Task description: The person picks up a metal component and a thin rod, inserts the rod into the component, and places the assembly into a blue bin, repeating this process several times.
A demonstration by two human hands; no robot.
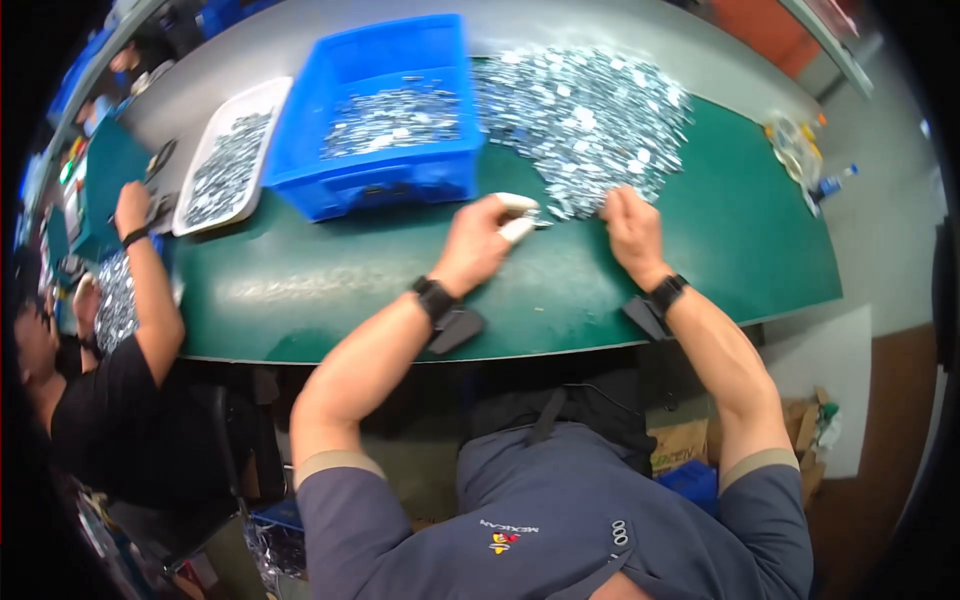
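A heap of small shiny silver metal pieces (590, 120) spreads over the green table top. At its near left edge is my left hand (478, 240), with white covers on the thumb and forefinger. Those two fingertips close on a few small metal pieces (541, 218), whose exact shape is blurred. My right hand (632, 232) is at the near right edge of the heap, fingers curled together in a pinch. Whatever it holds is hidden by the fingers. Both wrists wear black bands.
Left of the heap stands a blue bin (375, 175) partly filled with similar pieces, then a white tray (185, 215) of them. A co-worker (110, 400) sits at the far left, arms over the table. A clear plastic bag (795, 150) and a bottle (835, 182) lie at the right.
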